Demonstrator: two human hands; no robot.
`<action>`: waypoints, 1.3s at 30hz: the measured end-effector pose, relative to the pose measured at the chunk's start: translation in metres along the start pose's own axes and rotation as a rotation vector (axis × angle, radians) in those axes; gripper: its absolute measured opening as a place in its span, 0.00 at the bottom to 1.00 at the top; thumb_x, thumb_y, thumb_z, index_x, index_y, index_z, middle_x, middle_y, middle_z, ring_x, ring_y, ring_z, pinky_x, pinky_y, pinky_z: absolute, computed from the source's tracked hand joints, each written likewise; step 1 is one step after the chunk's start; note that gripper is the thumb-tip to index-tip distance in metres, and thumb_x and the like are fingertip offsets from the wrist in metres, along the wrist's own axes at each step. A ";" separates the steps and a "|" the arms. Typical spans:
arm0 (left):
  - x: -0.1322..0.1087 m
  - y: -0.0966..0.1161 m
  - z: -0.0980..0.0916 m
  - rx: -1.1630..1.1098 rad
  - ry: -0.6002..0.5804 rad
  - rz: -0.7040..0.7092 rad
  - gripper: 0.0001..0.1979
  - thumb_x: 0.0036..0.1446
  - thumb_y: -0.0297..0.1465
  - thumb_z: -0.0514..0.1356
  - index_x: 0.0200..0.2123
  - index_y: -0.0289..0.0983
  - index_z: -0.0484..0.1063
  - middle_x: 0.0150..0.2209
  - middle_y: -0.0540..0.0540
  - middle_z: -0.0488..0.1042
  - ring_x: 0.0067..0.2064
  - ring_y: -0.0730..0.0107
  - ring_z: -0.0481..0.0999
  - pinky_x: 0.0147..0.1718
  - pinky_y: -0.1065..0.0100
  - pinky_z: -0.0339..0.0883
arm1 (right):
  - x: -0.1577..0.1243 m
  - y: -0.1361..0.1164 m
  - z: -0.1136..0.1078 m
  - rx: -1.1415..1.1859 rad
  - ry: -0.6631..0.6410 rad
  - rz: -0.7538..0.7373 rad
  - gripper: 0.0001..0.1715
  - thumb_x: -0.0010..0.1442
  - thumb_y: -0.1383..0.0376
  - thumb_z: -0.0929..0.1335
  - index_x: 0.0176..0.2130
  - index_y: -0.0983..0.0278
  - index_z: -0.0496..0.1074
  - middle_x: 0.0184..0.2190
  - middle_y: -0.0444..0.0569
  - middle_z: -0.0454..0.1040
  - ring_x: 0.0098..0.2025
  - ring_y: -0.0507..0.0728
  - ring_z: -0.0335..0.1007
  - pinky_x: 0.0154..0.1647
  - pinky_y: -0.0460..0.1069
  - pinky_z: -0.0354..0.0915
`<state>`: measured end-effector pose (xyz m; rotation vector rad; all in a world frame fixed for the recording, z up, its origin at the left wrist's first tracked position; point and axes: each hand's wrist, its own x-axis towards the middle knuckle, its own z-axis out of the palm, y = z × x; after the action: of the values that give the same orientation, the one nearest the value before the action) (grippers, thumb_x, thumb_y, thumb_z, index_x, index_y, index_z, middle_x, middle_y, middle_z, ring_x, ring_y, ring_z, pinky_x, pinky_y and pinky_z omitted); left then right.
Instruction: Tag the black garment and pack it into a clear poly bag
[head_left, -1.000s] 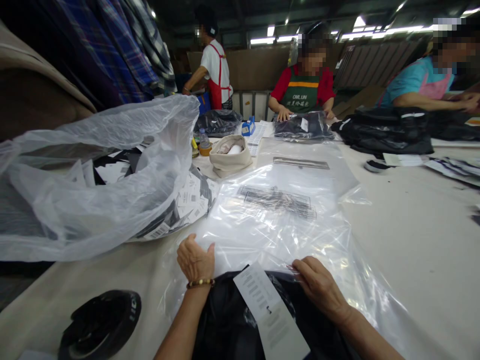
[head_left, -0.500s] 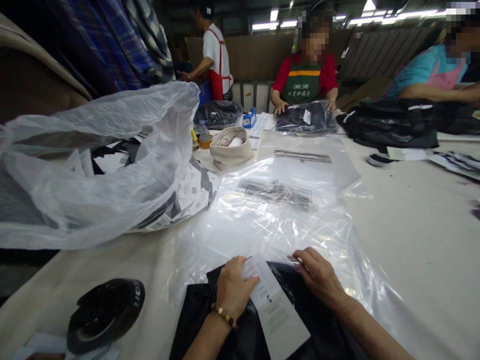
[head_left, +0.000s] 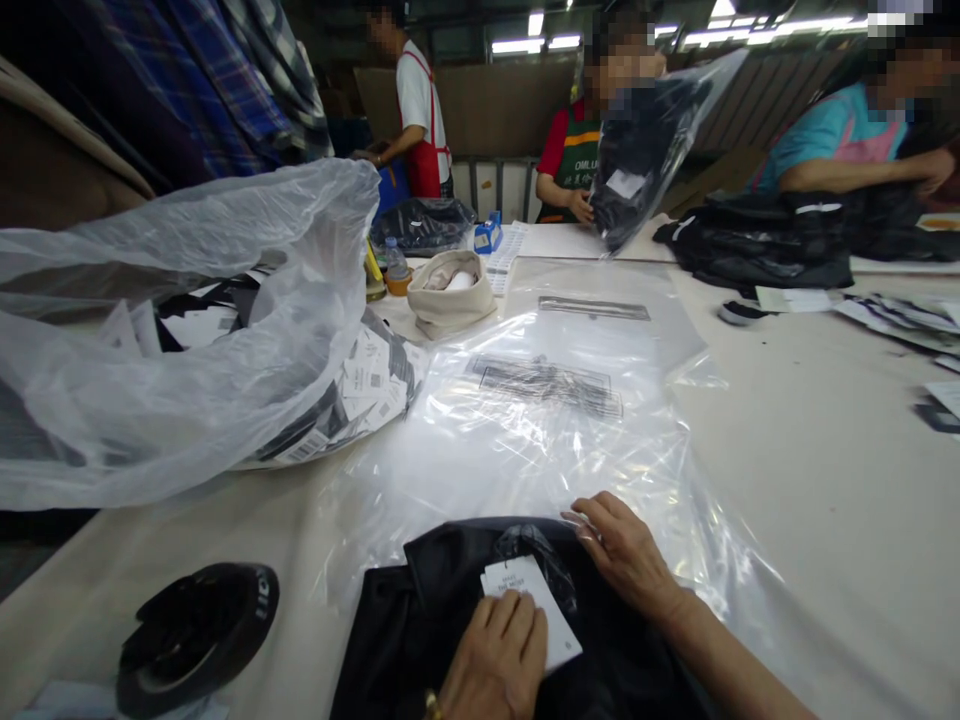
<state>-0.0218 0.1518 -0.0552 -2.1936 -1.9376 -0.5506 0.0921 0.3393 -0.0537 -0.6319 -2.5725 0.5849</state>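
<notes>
A folded black garment [head_left: 405,640] lies before me at the front of the table. White hang tags [head_left: 551,620] rest on top of it, with a small clear plastic packet [head_left: 551,560] just above. My left hand [head_left: 499,650] lies over the tags, fingers stretched out and pressing them down; its thumb is hidden. At the garment's far upper edge, my right hand [head_left: 626,550] has its fingertips closed on the black fabric. Beneath and beyond spread clear plastic bags [head_left: 517,440] with printed black boxes.
A large translucent bag of tags [head_left: 300,350] stands at left. Nearer is a black roll of tape or ribbon [head_left: 199,635]. Farther back sit a cloth pouch [head_left: 450,295], a small bottle [head_left: 395,262] and a blue box [head_left: 487,235]. Co-workers handle bagged black garments [head_left: 637,150] across the table.
The long tag was laid down or turned over, and my left hand moved down onto the white tags. My right hand stays at the garment's edge. A co-worker opposite lifted a bagged garment.
</notes>
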 end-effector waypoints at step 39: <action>0.007 -0.128 0.001 0.392 0.059 -0.483 0.07 0.58 0.27 0.52 0.36 0.37 0.69 0.35 0.44 0.73 0.42 0.61 0.69 0.39 0.61 0.54 | -0.027 -0.030 0.017 0.028 -0.010 -0.132 0.19 0.54 0.56 0.68 0.43 0.63 0.65 0.30 0.48 0.66 0.32 0.56 0.63 0.31 0.52 0.66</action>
<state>-0.1471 0.1773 -0.0690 -1.4677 -2.3126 -0.2554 0.0956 0.2957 -0.0611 -0.4473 -2.5866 0.5796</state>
